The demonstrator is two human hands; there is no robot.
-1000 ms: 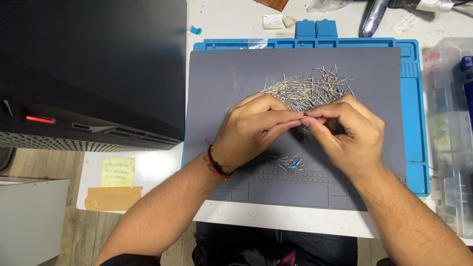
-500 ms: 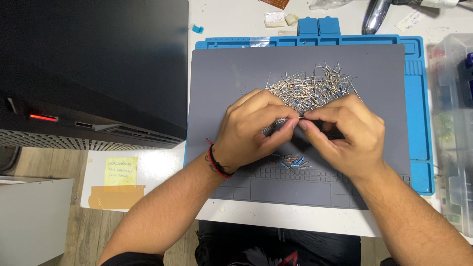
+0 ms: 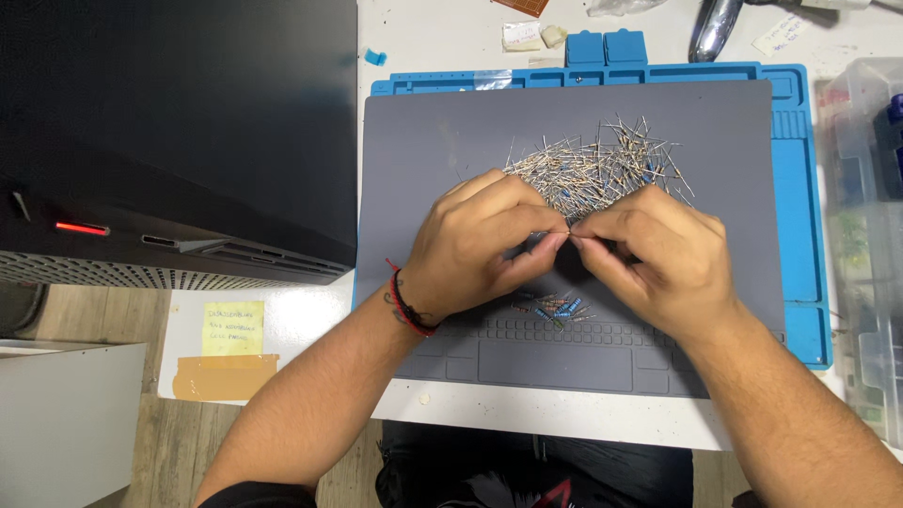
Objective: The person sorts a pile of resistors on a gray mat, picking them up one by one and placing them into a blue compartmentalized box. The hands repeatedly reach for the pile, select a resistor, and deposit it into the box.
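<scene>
many thin silvery-leaded resistors (image 3: 593,169), heaped, tangled

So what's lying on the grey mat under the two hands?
On the grey mat, a few blue resistors show just below the left hand and right hand. The big resistor pile lies above them. Anything directly beneath the palms is covered.

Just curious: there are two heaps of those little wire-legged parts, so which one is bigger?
The heap beyond the hands, spread wide across the grey mat; the cluster nearer the person, below the hands, holds only a few.
</scene>
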